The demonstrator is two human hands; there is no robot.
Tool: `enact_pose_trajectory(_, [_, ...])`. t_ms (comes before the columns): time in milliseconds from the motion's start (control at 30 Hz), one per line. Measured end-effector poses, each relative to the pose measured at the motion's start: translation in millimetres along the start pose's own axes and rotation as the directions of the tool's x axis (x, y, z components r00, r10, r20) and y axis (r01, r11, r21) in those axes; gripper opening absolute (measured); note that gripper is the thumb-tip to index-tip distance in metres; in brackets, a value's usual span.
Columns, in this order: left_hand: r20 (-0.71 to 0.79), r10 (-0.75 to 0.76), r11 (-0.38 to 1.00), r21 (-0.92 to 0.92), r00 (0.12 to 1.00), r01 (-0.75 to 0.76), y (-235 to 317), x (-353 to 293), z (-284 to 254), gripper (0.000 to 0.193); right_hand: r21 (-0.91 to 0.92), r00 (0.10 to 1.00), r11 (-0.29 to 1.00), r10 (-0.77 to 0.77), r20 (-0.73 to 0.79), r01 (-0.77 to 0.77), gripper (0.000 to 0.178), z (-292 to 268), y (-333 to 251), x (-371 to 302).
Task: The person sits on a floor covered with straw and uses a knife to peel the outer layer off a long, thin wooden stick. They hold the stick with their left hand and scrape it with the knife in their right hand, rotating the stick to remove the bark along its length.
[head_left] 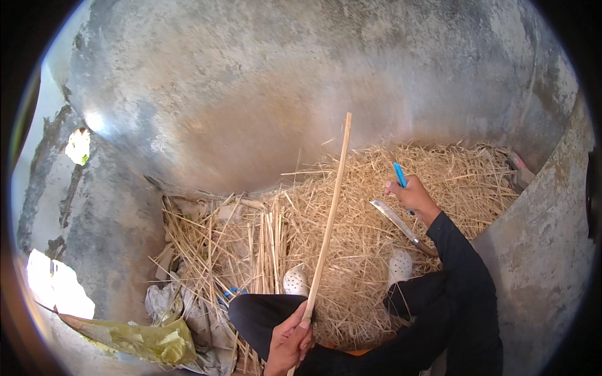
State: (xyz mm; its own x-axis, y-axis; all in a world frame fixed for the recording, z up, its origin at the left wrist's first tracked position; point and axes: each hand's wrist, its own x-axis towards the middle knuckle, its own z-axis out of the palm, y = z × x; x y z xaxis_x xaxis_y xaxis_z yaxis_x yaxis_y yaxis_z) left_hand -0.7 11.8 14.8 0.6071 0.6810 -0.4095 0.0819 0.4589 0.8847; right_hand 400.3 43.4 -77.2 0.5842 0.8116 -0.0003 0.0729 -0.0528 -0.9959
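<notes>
My left hand [290, 341] is closed around the lower end of a long pale split strip [332, 219], which looks like bamboo or wood. The strip rises at a slant, its far end near the wall. In my right hand [412, 195], held above the straw-like shavings, is a slim blue tool [399, 174] gripped in the fingers; I cannot tell whether it is a pen or a cutter. Just below that hand a knife [396, 220] with a long metal blade lies on the shavings, its brown handle toward my right sleeve.
Shavings [351, 282] cover the ground around my white perforated shoes [399, 266]. Several split strips [271, 241] lie in a bundle at the left. Crumpled whitish sacking [200, 319] and a yellowish plastic sheet [157, 341] sit lower left. Concrete walls [301, 81] surround me, with holes at the left.
</notes>
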Motion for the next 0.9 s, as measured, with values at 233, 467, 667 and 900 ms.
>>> enact_pose_trajectory(233, [0.026, -0.034, 0.999, -0.014, 0.999, 0.035, -2, 5, 0, 0.047, 0.287, 0.961, 0.923, 0.212, 0.176, -0.256, 0.034, 7, -33, -25])
enact_pose_trajectory(467, [0.058, -0.014, 1.000, 0.015, 0.998, 0.013, 2, 16, -2, 0.049, -0.541, 0.930, 0.766, -0.204, 0.307, 0.347, 0.034, 60, -33, -75])
enact_pose_trajectory(667, [-0.001, 0.040, 0.994, 0.107, 0.999, -0.040, 10, 18, 0, 0.049, 0.072, 0.882, 0.976, -0.217, 0.419, 0.206, 0.027, 75, -15, -77])
enact_pose_trajectory(900, [-0.003, 0.056, 0.993, 0.106, 0.998, -0.055, 21, 28, -8, 0.046, 0.083, 0.787, 0.993, 0.011, 0.617, -0.079, 0.025, 65, -51, -86])
